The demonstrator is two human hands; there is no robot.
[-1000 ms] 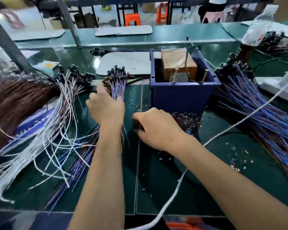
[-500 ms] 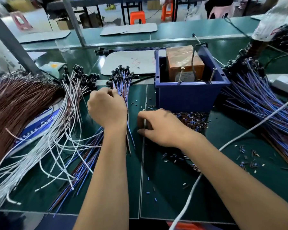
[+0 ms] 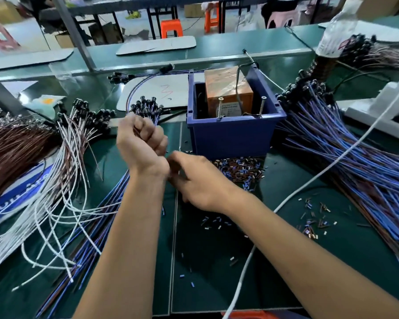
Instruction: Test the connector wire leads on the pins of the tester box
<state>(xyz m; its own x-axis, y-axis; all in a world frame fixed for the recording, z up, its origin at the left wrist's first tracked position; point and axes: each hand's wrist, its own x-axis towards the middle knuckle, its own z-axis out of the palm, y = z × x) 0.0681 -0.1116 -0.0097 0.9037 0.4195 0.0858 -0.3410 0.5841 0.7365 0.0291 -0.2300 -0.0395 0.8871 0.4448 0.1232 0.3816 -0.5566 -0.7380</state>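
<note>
Left hand (image 3: 141, 143) fingers clench blue-brown lead bundle (image 3: 148, 109), frame centre; right hand (image 3: 194, 180) fingers blurred, grip unclear; blue tester box (image 3: 235, 134) pins (image 3: 219, 108) untouched, testing not begun.

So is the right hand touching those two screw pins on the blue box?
Apart. The head view shows the right hand low on the green mat, well in front of the blue box, whose pins stand untouched.

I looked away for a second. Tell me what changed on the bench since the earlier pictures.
The left hand, gripping the blue-wire connector bundle, has lifted it off the mat and turned fist-up. The right hand has slid left to just under the left wrist; its fingertips are blurred. The blue tester box, its two pins and the wire piles stayed put.
</note>
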